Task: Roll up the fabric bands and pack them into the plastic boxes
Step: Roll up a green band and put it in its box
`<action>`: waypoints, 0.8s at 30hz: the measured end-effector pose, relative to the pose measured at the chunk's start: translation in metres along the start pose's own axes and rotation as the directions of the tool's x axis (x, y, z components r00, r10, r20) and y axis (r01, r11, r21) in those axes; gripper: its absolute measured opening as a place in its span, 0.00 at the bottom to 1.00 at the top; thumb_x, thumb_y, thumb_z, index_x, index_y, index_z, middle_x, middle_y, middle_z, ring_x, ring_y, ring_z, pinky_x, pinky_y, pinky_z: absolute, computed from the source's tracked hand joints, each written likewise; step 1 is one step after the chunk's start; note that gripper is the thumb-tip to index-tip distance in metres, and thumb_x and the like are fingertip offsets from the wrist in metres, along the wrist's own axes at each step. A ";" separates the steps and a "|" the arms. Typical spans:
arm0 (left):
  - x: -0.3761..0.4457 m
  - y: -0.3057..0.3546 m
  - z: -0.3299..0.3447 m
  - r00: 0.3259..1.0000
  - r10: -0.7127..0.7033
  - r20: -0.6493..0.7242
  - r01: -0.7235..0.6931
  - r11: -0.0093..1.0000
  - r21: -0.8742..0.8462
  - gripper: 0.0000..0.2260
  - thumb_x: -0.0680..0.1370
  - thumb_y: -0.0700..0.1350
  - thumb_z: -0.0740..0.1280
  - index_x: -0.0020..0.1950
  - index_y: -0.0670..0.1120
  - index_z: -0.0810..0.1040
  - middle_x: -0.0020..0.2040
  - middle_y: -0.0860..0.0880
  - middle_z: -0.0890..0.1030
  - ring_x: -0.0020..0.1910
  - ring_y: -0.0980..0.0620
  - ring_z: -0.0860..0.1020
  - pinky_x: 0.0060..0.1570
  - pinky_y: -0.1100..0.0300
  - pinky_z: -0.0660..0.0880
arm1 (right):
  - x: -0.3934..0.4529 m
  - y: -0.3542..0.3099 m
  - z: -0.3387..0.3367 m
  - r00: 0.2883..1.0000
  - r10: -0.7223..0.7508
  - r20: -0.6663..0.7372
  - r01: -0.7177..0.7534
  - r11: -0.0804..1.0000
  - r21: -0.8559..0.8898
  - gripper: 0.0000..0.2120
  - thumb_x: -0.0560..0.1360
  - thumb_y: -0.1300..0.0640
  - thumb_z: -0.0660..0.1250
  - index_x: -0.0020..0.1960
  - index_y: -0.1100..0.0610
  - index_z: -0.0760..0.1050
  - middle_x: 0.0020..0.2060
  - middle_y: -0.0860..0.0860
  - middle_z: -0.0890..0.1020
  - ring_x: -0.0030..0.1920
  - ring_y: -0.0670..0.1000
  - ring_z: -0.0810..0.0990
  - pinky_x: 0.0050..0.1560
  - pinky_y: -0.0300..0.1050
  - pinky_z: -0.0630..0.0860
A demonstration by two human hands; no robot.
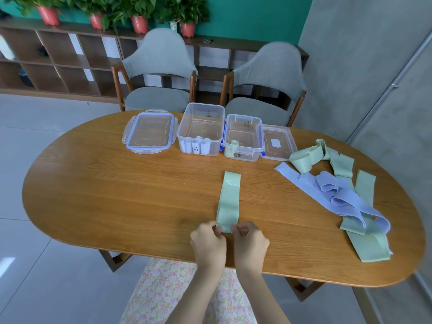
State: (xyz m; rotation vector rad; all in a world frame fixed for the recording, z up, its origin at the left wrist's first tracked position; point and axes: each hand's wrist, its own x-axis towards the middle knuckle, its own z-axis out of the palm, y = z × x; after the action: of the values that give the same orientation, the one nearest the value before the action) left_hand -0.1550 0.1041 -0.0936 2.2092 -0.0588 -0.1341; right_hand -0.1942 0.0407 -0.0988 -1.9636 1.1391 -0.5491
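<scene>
Head view: left hand [208,242] and right hand [251,242] pinching near end of green 30 LB band [228,202], fingers curled tight; band lying flat on wooden table [117,195], short of plastic boxes [201,129].

Beyond the grip, bare table [117,195] runs to the boxes [200,129]; to its right, loose bands [339,195] crowd the way.

Even, bright, diffuse light — soft glare on the floor tiles [7,263] at left. Strong wide-angle bowing at edges; shadows faint; focus slightly soft overall.
</scene>
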 end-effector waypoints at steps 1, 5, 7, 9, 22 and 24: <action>0.000 -0.002 0.000 1.000 -0.003 0.009 0.003 1.000 0.002 0.07 0.76 0.39 0.65 0.47 0.45 0.84 0.41 0.47 0.83 0.44 0.47 0.79 0.40 0.65 0.67 | 0.001 0.000 0.000 1.000 0.000 0.015 0.000 1.000 -0.001 0.04 0.74 0.57 0.69 0.42 0.57 0.80 0.36 0.48 0.83 0.40 0.49 0.81 0.41 0.42 0.74; 0.001 -0.005 0.002 1.000 0.022 0.021 -0.023 0.999 0.027 0.07 0.77 0.40 0.64 0.47 0.45 0.83 0.42 0.47 0.81 0.44 0.47 0.79 0.39 0.62 0.68 | -0.001 0.005 0.001 0.995 -0.097 0.021 0.099 0.992 -0.079 0.14 0.75 0.60 0.67 0.32 0.53 0.72 0.29 0.49 0.75 0.28 0.44 0.69 0.29 0.33 0.63; -0.001 -0.003 0.003 0.999 0.046 -0.010 -0.046 0.998 0.032 0.07 0.77 0.40 0.64 0.51 0.46 0.82 0.44 0.47 0.80 0.45 0.47 0.78 0.40 0.62 0.67 | -0.002 0.006 0.001 0.995 -0.103 0.012 0.104 0.990 -0.094 0.16 0.75 0.62 0.66 0.30 0.53 0.68 0.26 0.49 0.72 0.25 0.45 0.65 0.27 0.33 0.61; 0.000 -0.001 0.004 0.999 0.046 -0.025 -0.045 0.998 0.038 0.07 0.77 0.40 0.64 0.51 0.45 0.81 0.44 0.47 0.80 0.46 0.46 0.78 0.40 0.62 0.65 | 0.000 0.003 -0.001 0.998 -0.070 0.012 0.070 0.996 -0.062 0.11 0.75 0.61 0.67 0.34 0.54 0.77 0.30 0.48 0.80 0.30 0.44 0.74 0.32 0.36 0.69; 0.002 0.006 0.008 0.998 0.056 -0.028 -0.054 0.995 0.079 0.08 0.78 0.38 0.61 0.50 0.42 0.80 0.44 0.44 0.77 0.44 0.43 0.77 0.39 0.62 0.63 | 0.009 -0.006 0.001 0.996 -0.083 0.019 0.084 0.995 -0.057 0.09 0.74 0.61 0.67 0.35 0.57 0.77 0.29 0.50 0.81 0.30 0.50 0.76 0.32 0.42 0.72; 0.009 0.004 0.006 0.999 0.039 -0.039 -0.037 0.998 0.044 0.06 0.78 0.40 0.64 0.51 0.44 0.80 0.43 0.45 0.81 0.45 0.45 0.79 0.39 0.63 0.64 | 0.012 -0.011 -0.003 0.998 -0.049 0.035 0.050 0.999 -0.018 0.05 0.75 0.60 0.68 0.41 0.57 0.81 0.35 0.49 0.84 0.36 0.49 0.79 0.36 0.36 0.71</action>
State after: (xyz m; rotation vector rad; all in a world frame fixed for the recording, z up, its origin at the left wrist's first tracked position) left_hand -0.1465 0.0958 -0.0943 2.2523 -0.0824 -0.0689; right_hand -0.1843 0.0323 -0.0880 -2.0149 1.0805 -0.5303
